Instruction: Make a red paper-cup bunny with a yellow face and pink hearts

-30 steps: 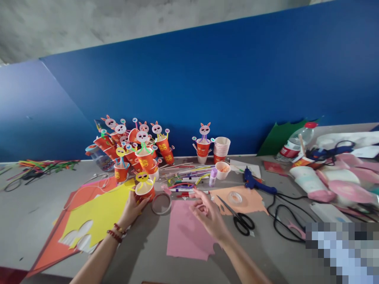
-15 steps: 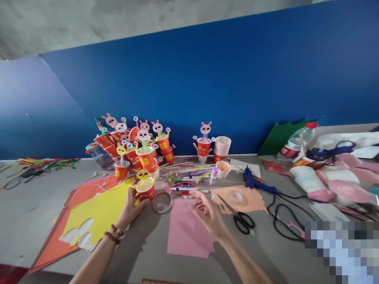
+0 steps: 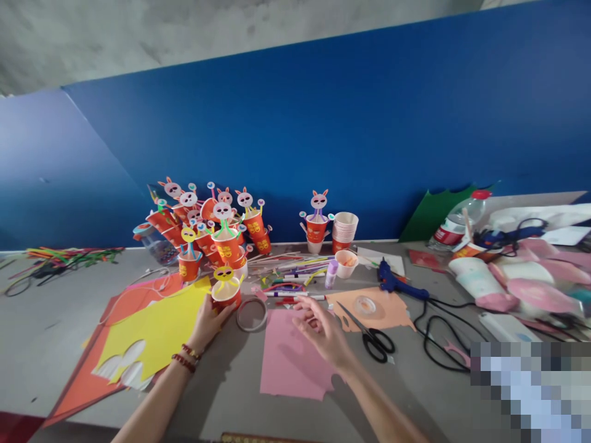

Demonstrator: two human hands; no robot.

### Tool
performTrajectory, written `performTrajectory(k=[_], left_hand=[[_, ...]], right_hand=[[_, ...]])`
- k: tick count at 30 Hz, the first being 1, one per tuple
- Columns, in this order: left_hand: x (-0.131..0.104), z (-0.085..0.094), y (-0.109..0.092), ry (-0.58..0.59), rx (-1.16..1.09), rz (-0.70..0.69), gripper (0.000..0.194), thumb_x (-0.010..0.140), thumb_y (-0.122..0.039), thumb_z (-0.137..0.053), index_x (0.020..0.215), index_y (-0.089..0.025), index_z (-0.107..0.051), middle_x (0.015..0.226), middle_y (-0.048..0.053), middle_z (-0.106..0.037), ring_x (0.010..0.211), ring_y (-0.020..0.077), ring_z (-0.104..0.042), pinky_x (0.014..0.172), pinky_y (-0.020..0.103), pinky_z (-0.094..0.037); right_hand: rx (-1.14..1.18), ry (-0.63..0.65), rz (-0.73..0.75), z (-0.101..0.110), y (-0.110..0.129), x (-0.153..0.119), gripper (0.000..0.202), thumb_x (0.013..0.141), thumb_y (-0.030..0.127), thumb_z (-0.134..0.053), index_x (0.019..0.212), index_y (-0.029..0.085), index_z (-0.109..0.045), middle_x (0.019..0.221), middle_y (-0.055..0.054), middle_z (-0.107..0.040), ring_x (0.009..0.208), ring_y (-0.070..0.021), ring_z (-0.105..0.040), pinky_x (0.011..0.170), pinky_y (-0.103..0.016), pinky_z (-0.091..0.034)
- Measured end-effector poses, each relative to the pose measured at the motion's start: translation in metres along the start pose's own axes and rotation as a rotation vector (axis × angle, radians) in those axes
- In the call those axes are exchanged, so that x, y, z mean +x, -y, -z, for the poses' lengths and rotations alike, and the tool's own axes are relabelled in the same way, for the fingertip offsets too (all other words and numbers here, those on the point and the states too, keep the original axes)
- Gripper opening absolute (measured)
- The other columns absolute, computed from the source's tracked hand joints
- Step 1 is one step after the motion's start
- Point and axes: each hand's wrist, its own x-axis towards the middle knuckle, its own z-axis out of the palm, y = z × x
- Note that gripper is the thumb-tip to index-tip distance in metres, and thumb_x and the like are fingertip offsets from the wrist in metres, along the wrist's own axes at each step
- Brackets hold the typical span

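Red paper cup with round yellow paper face (image 3: 236,298) stands upright on the grey table (image 3: 221,381), in my left hand (image 3: 206,326).
Pink paper sheet (image 3: 289,369) lies below my right hand (image 3: 325,332), its fingers curled, slightly apart, holding nothing visible; left fingers and thumb clasp the low cup.

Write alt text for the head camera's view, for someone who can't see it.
A left hand touches an orange cup with a yellow face; the right hand hovers over pink paper. Around them lie scissors, a blue glue gun and a cluster of rabbit-faced cups.
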Motion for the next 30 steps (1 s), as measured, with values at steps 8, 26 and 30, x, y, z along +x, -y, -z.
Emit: performTrajectory(k=[8,26,30], left_hand=[[-0.003,-0.001,-0.001,0.003,-0.156,0.081,0.052,0.058,-0.038,-0.086,0.096,-0.017,-0.057,0.098,0.008,-0.070,0.094,0.0257,-0.068,0.085,0.040,-0.055],[-0.049,0.009,-0.093,0.153,-0.986,0.436,0.017,0.090,-0.035,-0.057,0.101,-0.025,-0.066,0.101,0.002,-0.076,0.089,0.0205,-0.072,0.076,0.036,-0.059],[-0.053,0.001,-0.089,0.180,-0.698,0.343,0.033,0.090,-0.054,-0.049,0.103,-0.027,-0.064,0.111,0.002,-0.074,0.106,0.0279,-0.067,0.087,0.047,-0.056]], right_hand=[[-0.032,0.012,0.011,0.000,-0.001,-0.001,0.043,0.091,0.043,-0.058,0.129,0.026,-0.051,0.112,-0.005,-0.066,0.085,-0.0170,-0.066,0.070,-0.027,-0.054],[-0.013,0.028,0.002,-0.004,0.001,0.000,0.037,0.089,0.042,-0.059,0.120,0.024,-0.057,0.107,-0.006,-0.067,0.078,-0.0164,-0.064,0.067,-0.028,-0.053],[-0.016,0.021,-0.013,-0.005,0.004,0.000,0.035,0.088,0.040,-0.060,0.119,0.023,-0.060,0.105,-0.007,-0.068,0.078,-0.0173,-0.064,0.067,-0.029,-0.053]])
